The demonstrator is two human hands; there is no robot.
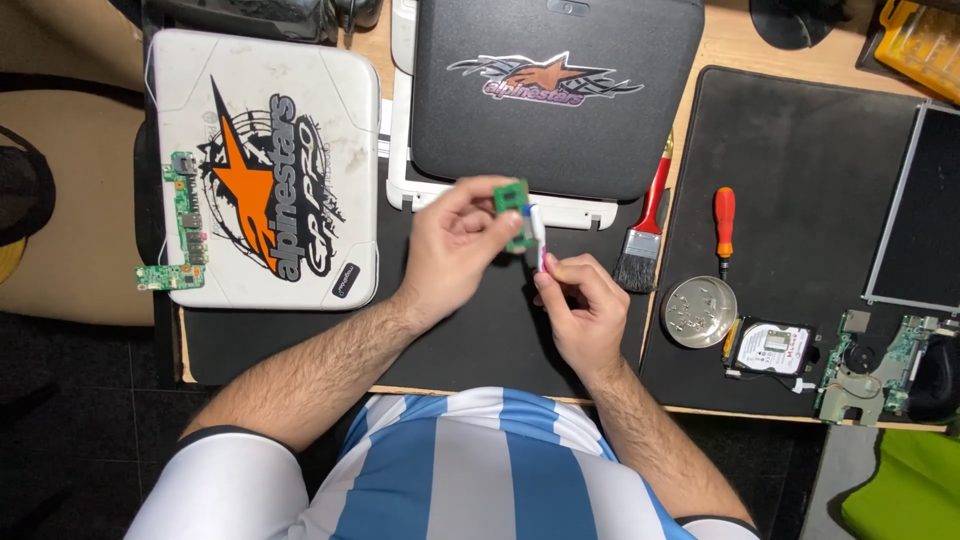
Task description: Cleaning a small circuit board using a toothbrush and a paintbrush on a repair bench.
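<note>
Striped blue-white shirt (470,470) at 6 o'clock, nearest the lens. Left hand (450,250) at centre, fingers pinched on small green circuit board (515,212), held above black mat (480,330). Right hand (585,305) just at 4 o'clock of board, fingertips closed on white ribbon cable (538,235) touching board. White laptop lid (265,165) at 10 o'clock, black laptop (555,100) at 12. Brush (642,235), orange screwdriver (724,228), round screw dish (698,312), hard drive (770,348) toward 3 o'clock.
</note>
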